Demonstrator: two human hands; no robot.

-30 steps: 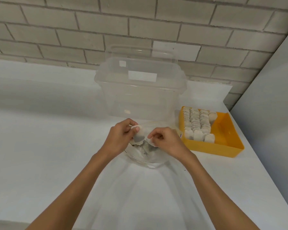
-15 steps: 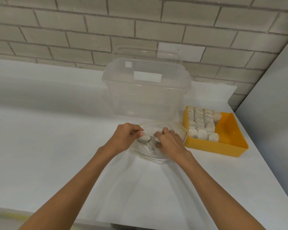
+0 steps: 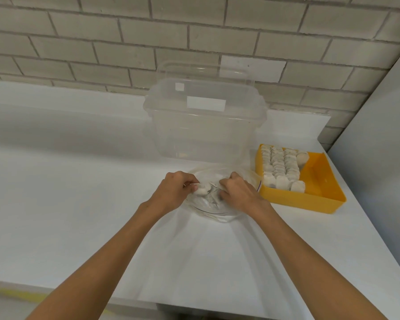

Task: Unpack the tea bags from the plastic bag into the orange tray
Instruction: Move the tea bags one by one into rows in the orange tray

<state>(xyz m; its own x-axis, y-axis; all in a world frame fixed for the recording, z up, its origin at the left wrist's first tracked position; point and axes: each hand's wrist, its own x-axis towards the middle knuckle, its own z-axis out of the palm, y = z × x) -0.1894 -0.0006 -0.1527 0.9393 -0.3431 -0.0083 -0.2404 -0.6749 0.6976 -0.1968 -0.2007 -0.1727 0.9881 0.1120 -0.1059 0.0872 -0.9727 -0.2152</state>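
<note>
A clear plastic bag [image 3: 217, 214] lies on the white counter in front of me, with pale tea bags inside it. My left hand [image 3: 174, 191] pinches one white tea bag [image 3: 202, 190] at the bag's left side. My right hand [image 3: 237, 192] reaches into the bag's mouth, its fingers curled down among the tea bags; what they grip is hidden. To the right sits the orange tray [image 3: 319, 181], its left half filled with rows of several tea bags [image 3: 281, 167].
A large clear plastic tub [image 3: 204, 125] stands upright right behind the bag, against a grey brick wall. A grey panel [image 3: 379, 158] closes off the right side. The counter's front edge [image 3: 56, 287] runs near my elbows.
Both hands have dropped from holding a tea bag above the bag to working low in its mouth. The view has shifted slightly.
</note>
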